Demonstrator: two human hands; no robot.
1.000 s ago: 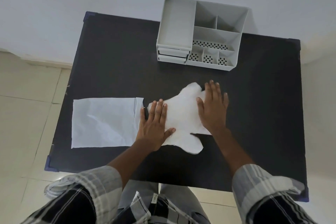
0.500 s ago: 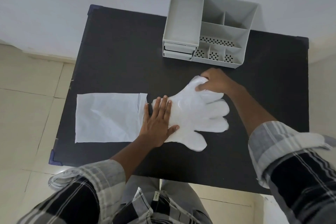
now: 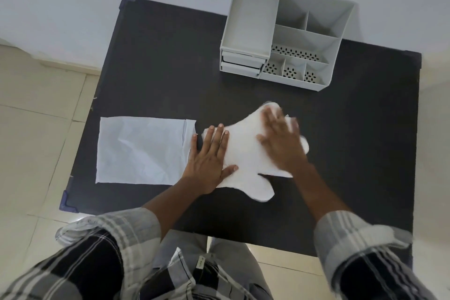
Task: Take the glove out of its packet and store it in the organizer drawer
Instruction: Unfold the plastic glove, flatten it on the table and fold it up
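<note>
On the far left of the dark desk (image 3: 151, 61) we see the white packet (image 3: 142, 151) lying flat, its open end turned toward the glove (image 3: 246, 151) just beside it. Our left hand (image 3: 209, 161) rests palm down on the glove's cuff end, its grip spread, fingers straight and close together, holding nothing. The pale, translucent glove lies flat near the middle of the desk, out of the packet, one rounded lobe poking toward the near edge. Our right hand (image 3: 280, 143) lies blurred over the glove's finger end, its grip spread and flat, pinching nothing that we can make out. Farther back and to the right, the grey organizer (image 3: 287, 34) stands near the wall, well apart from the glove, its two small drawers (image 3: 241, 63) shut on its left front.
</note>
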